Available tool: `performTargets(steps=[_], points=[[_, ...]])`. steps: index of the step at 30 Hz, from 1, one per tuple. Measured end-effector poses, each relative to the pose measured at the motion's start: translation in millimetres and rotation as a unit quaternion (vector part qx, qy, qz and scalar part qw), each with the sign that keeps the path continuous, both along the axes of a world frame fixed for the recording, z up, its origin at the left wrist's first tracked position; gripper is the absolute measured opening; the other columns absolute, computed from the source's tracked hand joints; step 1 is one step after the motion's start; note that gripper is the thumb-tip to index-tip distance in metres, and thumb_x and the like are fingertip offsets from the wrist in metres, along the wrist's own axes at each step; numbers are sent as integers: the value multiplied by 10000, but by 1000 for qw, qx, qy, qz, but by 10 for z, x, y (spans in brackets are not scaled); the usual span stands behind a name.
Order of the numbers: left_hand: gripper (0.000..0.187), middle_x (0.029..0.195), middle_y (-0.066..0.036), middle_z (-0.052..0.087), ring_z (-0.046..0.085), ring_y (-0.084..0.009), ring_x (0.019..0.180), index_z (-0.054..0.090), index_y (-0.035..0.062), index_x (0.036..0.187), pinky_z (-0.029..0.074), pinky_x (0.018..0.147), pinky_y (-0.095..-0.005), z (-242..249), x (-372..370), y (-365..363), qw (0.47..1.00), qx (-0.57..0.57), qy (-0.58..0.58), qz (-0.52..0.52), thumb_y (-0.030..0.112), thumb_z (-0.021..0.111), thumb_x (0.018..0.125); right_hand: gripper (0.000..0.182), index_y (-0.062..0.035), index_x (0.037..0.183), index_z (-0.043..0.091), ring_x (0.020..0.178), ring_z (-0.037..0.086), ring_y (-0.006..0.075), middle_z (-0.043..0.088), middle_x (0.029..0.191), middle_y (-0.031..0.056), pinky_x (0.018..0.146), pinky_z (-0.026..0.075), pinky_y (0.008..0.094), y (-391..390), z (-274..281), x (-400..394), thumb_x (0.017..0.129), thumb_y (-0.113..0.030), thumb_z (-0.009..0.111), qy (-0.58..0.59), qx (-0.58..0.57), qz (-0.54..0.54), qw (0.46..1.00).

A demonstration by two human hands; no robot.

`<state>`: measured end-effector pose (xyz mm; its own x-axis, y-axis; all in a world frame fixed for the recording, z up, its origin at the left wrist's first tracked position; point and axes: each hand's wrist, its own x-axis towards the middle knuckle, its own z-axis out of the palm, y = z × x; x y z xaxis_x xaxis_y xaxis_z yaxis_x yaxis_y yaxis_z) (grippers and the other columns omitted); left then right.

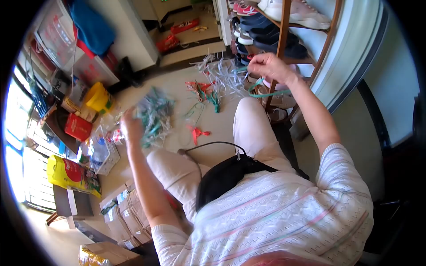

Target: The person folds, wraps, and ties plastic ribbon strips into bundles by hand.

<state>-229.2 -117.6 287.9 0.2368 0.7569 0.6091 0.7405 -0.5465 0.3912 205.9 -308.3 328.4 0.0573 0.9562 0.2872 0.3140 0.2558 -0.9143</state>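
Note:
At the left, my left hand [130, 125] is smeared by motion. A bushy bunch of green and grey strips [155, 113], blurred as well, hangs right against its fingers. Up by the shoe rack, my right hand [270, 68] is closed in a pinch with the wrist bent. From it a thin green strip [262, 95] curves down in a loop below the fingers. Between the hands, on the floor, lie a pile of whitish strips [226, 74], a smaller heap of red and green strips [204, 91] and a knotted red strip [198, 134].
A wooden shoe rack [284, 35] full of shoes stands at the right. Along the left are a yellow bucket [98, 98], a red container [78, 127], a white basket [106, 162] and a yellow bag [71, 175]. Flattened cardboard [128, 215] lies at lower left.

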Motion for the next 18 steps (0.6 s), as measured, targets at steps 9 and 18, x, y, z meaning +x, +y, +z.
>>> performTargets(steps=[9, 18], points=[[375, 811, -107, 632, 610, -241, 757, 532, -2, 1130, 462, 675, -298, 540, 1909, -1379, 889, -187, -11, -419, 155, 602, 797, 135, -8, 855, 640, 631, 523, 52, 618, 682, 25, 607, 430, 219, -85, 62, -705, 791, -127, 650, -169, 77, 57, 981], [158, 603, 71, 486, 349, -10, 495, 648, -4, 913, 261, 441, -174, 323, 1447, -1076, 844, -308, -187, -398, 129, 588, 852, 184, -13, 809, 640, 581, 453, 24, 545, 629, -34, 529, 386, 199, -231, -90, -242, 832, -195, 628, -119, -63, 45, 990]])
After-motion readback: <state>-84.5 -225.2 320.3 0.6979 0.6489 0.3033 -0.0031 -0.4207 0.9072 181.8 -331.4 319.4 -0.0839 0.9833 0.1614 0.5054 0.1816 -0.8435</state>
